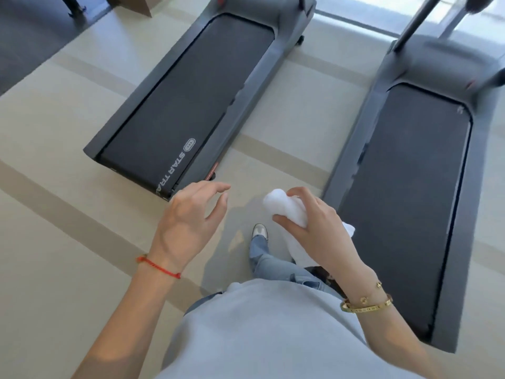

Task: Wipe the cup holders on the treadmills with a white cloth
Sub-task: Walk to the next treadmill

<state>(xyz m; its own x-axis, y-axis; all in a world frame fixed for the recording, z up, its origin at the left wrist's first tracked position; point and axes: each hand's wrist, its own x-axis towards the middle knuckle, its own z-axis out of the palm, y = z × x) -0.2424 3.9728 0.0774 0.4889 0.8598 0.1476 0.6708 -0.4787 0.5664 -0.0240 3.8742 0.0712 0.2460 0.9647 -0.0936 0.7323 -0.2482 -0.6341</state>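
I stand on the floor between two grey treadmills, looking down. The left treadmill (191, 86) lies ahead to the left, its black belt marked with white lettering. The right treadmill (410, 187) runs along my right side. My right hand (314, 222) is closed around a bunched white cloth (289, 207), held over the floor gap between the machines. My left hand (191, 217) hovers beside it with fingers spread and nothing in it, near the rear corner of the left treadmill. No cup holder is visible; the consoles are out of frame.
Beige floor with darker stripes (54, 160) spreads to the left. A dark mat (24, 45) and a cardboard box (136, 4) lie at the top left. Bright window glass (355, 15) is behind the treadmills. My shoe (259, 232) steps forward between the machines.
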